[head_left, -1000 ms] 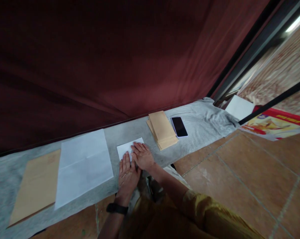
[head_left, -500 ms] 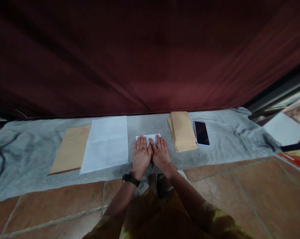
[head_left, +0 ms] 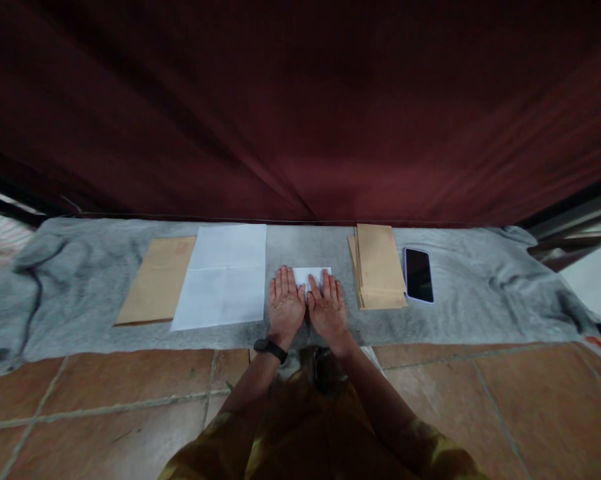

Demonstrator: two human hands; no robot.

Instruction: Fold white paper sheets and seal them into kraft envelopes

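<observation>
A small folded white paper point(head_left: 302, 274) lies on the grey cloth point(head_left: 455, 280), partly covered by both palms. My left hand point(head_left: 286, 303) rests flat over its left end, fingers stretched out and pointing away from me. Flat on the right part lies my right hand point(head_left: 327, 308), its fingers spread a little. The thumbs nearly meet between the hands. To the left is a large white sheet point(head_left: 223, 280) with crease lines, overlapping a brown envelope point(head_left: 155, 280). On the right, beside my right hand, sits a stack of brown envelopes point(head_left: 380, 263).
A phone point(head_left: 419, 275) with a pale purple edge lies right of the envelope stack. Behind the cloth-covered surface hangs a dark red curtain point(head_left: 300, 133). Brown floor tiles point(head_left: 120, 380) show in front. A white sheet point(head_left: 595, 280) is at the far right.
My left hand has shifted left relative to the folded paper, showing more of its middle. The view has turned slightly, so most things appear further right.
</observation>
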